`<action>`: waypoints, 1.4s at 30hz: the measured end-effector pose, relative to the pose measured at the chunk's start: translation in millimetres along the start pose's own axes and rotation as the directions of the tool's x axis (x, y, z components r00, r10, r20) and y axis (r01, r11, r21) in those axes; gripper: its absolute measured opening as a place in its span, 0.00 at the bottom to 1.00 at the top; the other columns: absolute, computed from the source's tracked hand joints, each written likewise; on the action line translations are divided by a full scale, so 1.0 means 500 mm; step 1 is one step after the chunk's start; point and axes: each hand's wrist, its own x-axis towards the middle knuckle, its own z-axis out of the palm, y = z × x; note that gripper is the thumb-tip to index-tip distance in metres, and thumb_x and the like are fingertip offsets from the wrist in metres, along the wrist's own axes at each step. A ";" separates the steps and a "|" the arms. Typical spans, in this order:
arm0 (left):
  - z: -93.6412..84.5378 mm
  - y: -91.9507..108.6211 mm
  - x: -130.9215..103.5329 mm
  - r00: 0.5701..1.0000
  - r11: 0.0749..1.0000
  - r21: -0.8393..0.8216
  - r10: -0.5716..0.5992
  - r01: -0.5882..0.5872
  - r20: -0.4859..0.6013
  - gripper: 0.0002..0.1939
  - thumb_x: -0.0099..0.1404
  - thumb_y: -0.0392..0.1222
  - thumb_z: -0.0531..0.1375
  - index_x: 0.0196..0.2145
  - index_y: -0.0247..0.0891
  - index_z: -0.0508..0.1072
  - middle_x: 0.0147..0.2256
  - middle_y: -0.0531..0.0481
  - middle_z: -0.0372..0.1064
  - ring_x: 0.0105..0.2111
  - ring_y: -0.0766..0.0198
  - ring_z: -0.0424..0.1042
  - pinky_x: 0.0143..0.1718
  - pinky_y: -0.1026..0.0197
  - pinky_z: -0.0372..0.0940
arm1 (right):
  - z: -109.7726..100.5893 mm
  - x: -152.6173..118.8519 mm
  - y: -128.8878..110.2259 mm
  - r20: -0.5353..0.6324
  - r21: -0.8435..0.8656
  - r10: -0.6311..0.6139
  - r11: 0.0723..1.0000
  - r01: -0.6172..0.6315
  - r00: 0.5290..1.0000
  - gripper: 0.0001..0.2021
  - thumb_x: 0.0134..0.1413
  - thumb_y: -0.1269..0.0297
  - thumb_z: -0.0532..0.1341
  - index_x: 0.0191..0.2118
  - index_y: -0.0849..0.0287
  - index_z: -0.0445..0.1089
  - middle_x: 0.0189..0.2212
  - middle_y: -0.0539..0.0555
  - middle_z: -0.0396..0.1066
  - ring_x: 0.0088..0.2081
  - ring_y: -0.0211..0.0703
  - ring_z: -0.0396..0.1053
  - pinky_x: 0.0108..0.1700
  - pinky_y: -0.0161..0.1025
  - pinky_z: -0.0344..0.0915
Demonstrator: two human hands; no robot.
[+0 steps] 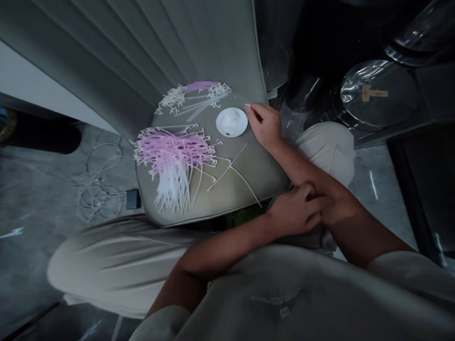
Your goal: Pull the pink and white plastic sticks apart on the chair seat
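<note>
Currently, small white piece (248, 105) pinched by right hand (266, 124), just beside white dish (221, 126).
Looks light, stiff, easily dropped; best held at one end. Left hand (298, 210) curled against right forearm (313, 173), can't tell if gripping. Pink-and-white strips (176, 151) piled on chair seat (245, 187).

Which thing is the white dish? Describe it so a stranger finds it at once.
Start at the padded chair seat. On it, beside the right hand, sits the white dish. It is round and shallow, with a whitish lump inside, unlike the thin pink-and-white strips nearby.
</note>
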 end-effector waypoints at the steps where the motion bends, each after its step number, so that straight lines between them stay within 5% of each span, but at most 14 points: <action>1: 0.001 0.000 0.000 1.000 1.000 0.000 0.002 -0.002 -0.004 0.19 0.69 0.45 0.50 0.55 0.44 0.68 0.44 0.46 0.60 0.37 0.64 0.66 0.37 0.60 0.67 | 0.000 0.000 0.001 -0.002 -0.002 -0.001 1.000 0.001 1.000 0.19 0.68 0.55 0.50 0.30 0.59 0.69 0.26 0.50 0.65 0.32 0.38 0.65 0.41 0.38 0.62; 42: -0.001 0.002 0.000 1.000 0.999 0.051 -0.008 0.007 0.024 0.20 0.71 0.46 0.48 0.58 0.46 0.65 0.45 0.46 0.59 0.39 0.62 0.66 0.39 0.59 0.67 | -0.003 -0.003 -0.003 -0.022 0.014 0.014 1.000 -0.014 1.000 0.18 0.67 0.54 0.51 0.31 0.57 0.70 0.27 0.51 0.69 0.32 0.41 0.67 0.40 0.40 0.63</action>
